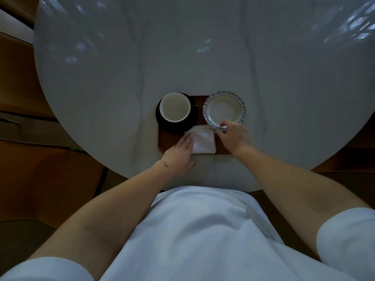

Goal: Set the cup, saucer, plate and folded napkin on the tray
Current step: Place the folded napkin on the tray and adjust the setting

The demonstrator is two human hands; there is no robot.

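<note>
Head view, looking down on a round pale table (pixel 203 57), dim light.

Tray (pixel 168 138): dark wood, flat, at the near middle of the table. All four task items sit on or over it.

Cup (pixel 175 106): white, empty, upright on the saucer (pixel 162 120), which is dark and round, at the tray's far left. Saucer rim seems to overhang the tray's left edge slightly. Both look like glazed ceramic: stiff, smooth, likely slippery, breakable if knocked. Best carried by the saucer rim, cup steadied. The cup's handle appears to point right, though it is hard to make out.

Plate (pixel 223 109): small, white centre, scalloped blue-grey rim, far right of the tray. Rigid and probably light; the fluted rim gives a fair pinch point. Its near edge lies just beside or over the napkin's far right corner; cannot tell which.

Napkin (pixel 204 141): white cloth, folded square, near middle of the tray. Soft, limp, light; will slide or unfold if dragged, so press flat or lift by a folded edge.

Right hand (pixel 233 136): fingers curled, pinching the plate's near rim, thumb on top.

Left hand (pixel 180 153): fingers straight and together, lying flat on the napkin's left edge, holding nothing.

Judgement: the setting looks near done; only final nudging left.
</note>
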